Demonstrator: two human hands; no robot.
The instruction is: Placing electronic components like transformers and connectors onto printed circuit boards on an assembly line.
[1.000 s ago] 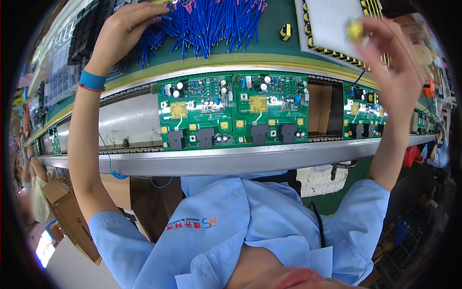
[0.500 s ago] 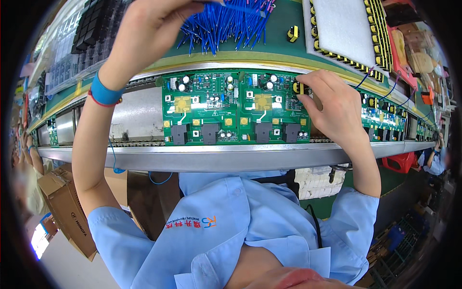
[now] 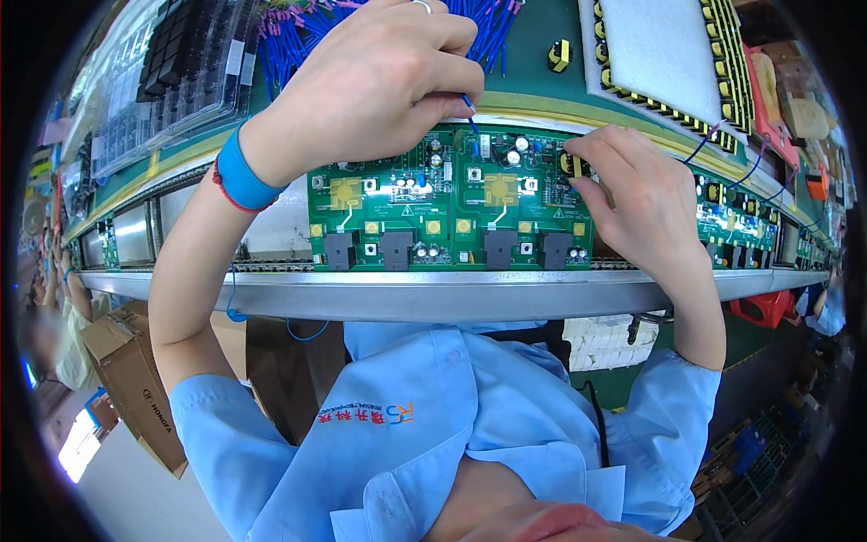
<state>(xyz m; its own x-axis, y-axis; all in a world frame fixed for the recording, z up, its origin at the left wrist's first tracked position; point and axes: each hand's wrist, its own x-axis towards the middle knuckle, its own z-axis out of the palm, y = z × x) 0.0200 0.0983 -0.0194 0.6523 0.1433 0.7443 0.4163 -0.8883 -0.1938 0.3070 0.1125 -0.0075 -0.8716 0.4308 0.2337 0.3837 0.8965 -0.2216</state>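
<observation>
We are holding a black-and-yellow component [image 3: 569,165] at the upper right edge of a green circuit board [image 3: 474,210], our right hand [image 3: 646,194] closing thumb and fingers around it; whether it is seating in the board, we cannot tell. At the same board's upper left corner, our left hand [image 3: 384,81] is pinching a blue wire [image 3: 471,116] between its fingertips, the lower end pointing down at the board; we cannot tell if it is touching. A second circuit board [image 3: 325,210] is lying just beside, on the left, and a metal rail [image 3: 406,298] is running along the near side of both. Beyond, a heap of blue wires [image 3: 492,36] is spreading behind our left hand, while a loose component [image 3: 560,56] is sitting near a white foam sheet [image 3: 655,54].
</observation>
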